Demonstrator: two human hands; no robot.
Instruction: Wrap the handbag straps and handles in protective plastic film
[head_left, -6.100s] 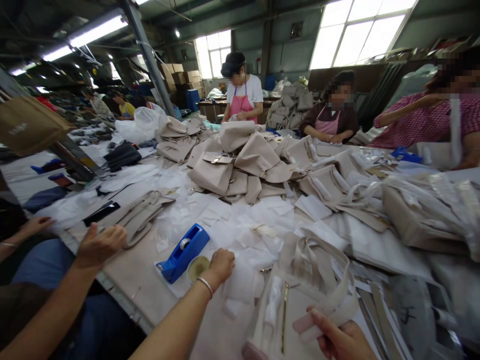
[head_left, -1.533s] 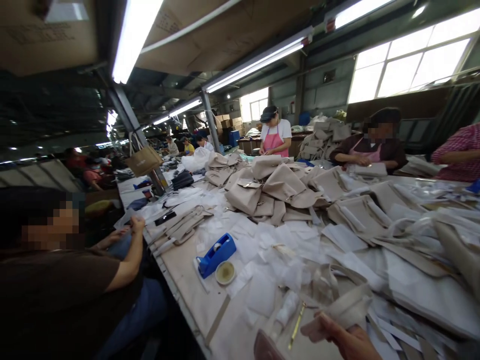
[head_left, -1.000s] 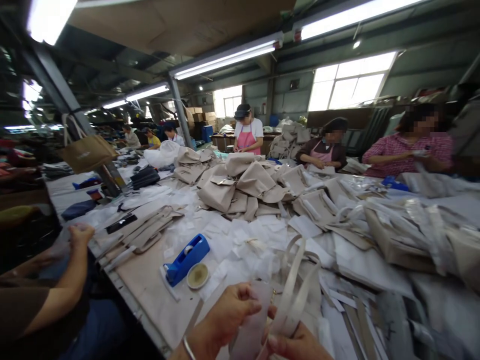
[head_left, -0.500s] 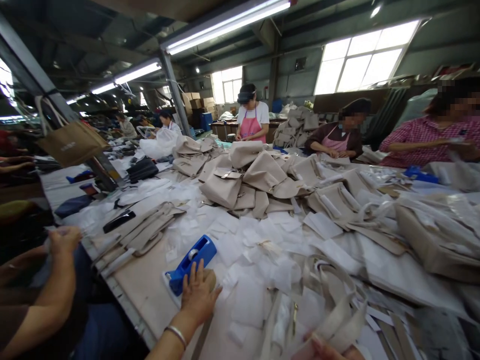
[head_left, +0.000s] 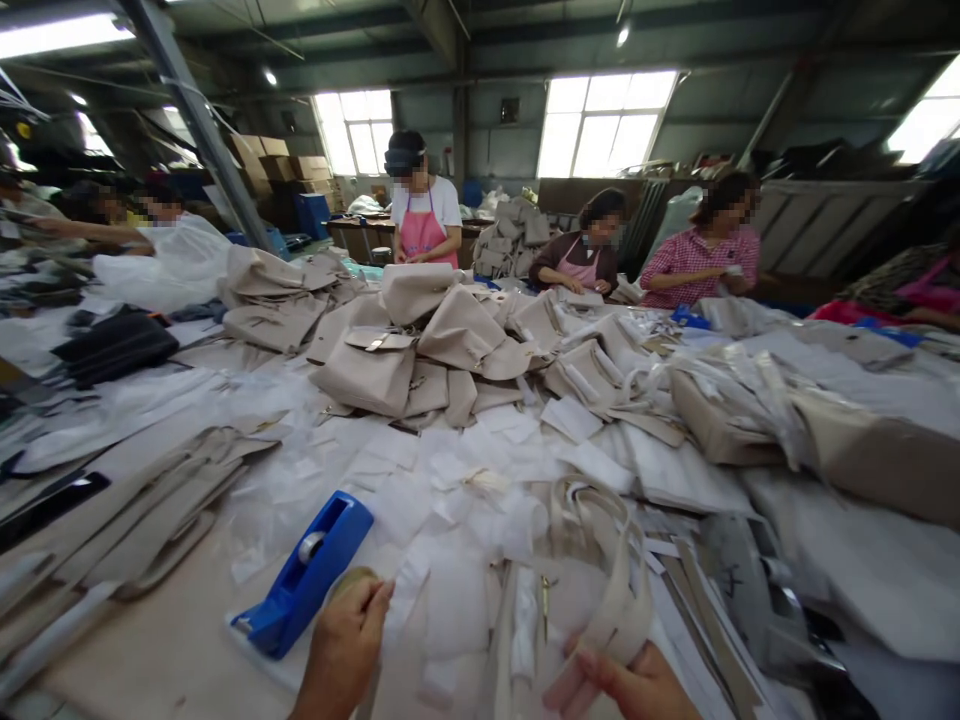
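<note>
My left hand [head_left: 337, 650] is closed, its thumb and fingers drawn together at a tan roll [head_left: 358, 578], mostly hidden behind them. Just left of it lies a blue tape dispenser [head_left: 315, 570] with a small white-cored roll. At the lower right, my right hand [head_left: 634, 685] pinches the end of a beige strap [head_left: 574, 675]. That strap belongs to a beige bag, whose looped handles [head_left: 622, 560] rise above the hand. A brass-coloured zip pull [head_left: 545, 605] and a white-wrapped strip [head_left: 523, 625] show on the bag between my hands.
White paper sheets [head_left: 457, 600] are scattered over the table. A heap of beige bags [head_left: 420, 350] stands at the middle. Flat beige pieces [head_left: 165, 510] lie at left, a grey tape dispenser [head_left: 765, 590] at right. Co-workers [head_left: 427, 220] work across the table.
The view has turned to the right. My left hand has gone from spread fingers over the tan roll to closed at it. More of my right hand shows, still at the beige strap.
</note>
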